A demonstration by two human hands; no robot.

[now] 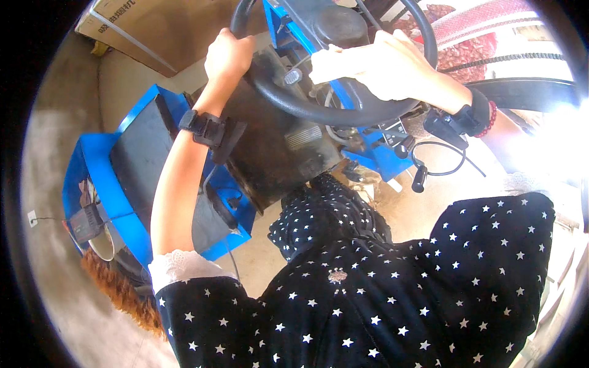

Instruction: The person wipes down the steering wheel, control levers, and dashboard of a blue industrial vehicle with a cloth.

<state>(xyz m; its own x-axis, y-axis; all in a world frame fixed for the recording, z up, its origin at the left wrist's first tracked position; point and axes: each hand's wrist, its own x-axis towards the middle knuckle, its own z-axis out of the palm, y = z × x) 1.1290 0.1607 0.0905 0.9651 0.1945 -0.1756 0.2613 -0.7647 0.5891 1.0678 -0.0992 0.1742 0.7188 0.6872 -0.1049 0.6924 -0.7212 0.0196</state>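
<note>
The black steering wheel (313, 112) of a blue vehicle stands in front of me. My left hand (230, 54) is closed around the left part of its rim. Over the right part of the wheel, my right hand (391, 69) pinches a pale folded piece, perhaps cloth or paper (338, 64). Strong light washes out this hand, so whether it also touches the rim is hard to tell. Below the wheel are a ribbed metal pedal (303, 137) and a smaller pedal (293, 76). Two levers end in black knobs (419, 179) near my right wrist.
A large cardboard box (152, 34) bearing writing stands at the far left. The blue side panel (103, 184) with its dark top lies beside my left forearm. Red mesh sacks (460, 60) lie at the upper right. Brown fur (119, 290) shows at the lower left.
</note>
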